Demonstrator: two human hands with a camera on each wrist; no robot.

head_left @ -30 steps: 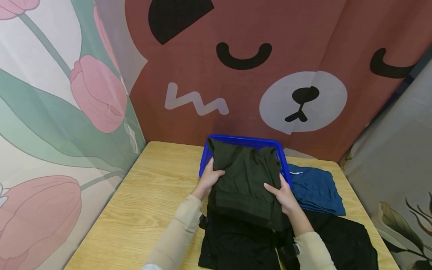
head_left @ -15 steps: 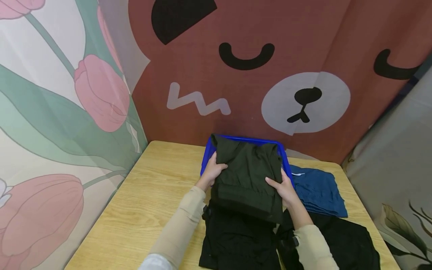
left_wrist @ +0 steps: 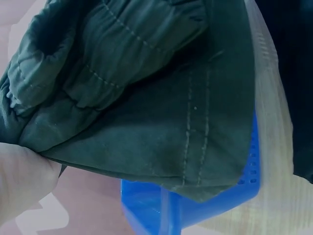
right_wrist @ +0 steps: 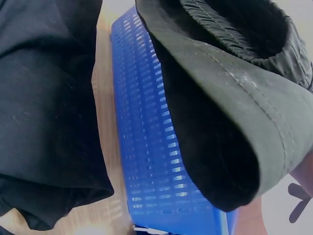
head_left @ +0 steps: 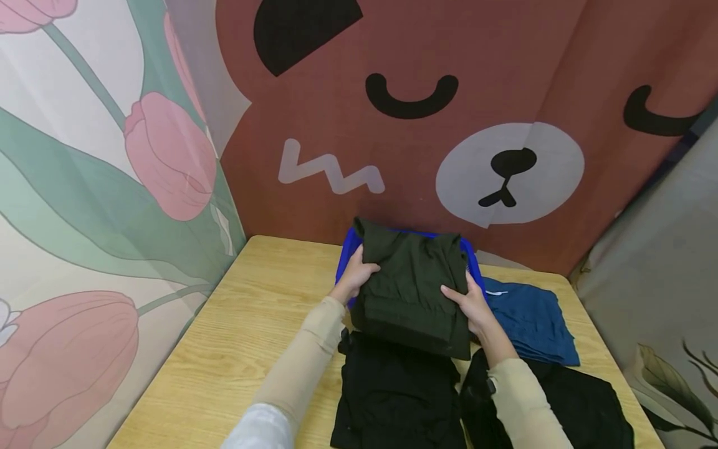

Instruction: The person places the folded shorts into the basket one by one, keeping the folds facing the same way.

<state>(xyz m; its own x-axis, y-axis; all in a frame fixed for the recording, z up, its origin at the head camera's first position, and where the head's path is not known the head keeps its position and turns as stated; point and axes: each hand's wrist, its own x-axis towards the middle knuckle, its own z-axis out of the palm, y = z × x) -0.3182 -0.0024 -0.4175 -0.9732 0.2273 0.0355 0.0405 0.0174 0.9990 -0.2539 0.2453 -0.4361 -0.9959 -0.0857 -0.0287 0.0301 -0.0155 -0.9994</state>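
Note:
A folded pair of dark green pants (head_left: 412, 287) is held tilted over the blue plastic basket (head_left: 473, 269) near the back of the table. My left hand (head_left: 356, 274) grips its left side, thumb on top. On the right side my right hand (head_left: 472, 305) pinches it, thumb likewise on top; the other fingers are mostly hidden beneath. In the left wrist view the gathered elastic and stitched hem of the pants (left_wrist: 161, 122) hang over the basket (left_wrist: 171, 210). The right wrist view shows the folded edge beside the perforated basket wall (right_wrist: 146, 127).
Folded black clothing (head_left: 398, 393) lies in front of the basket, with another black garment (head_left: 578, 399) to its right. A folded blue garment (head_left: 530, 318) with a white drawstring sits right of the basket. Bare wooden tabletop (head_left: 263, 312) shows on the left. A printed bear curtain (head_left: 336, 112) hangs behind.
Both hands have carried the dark green pants slightly away from me and farther over the basket. More of the black clothing in front now shows.

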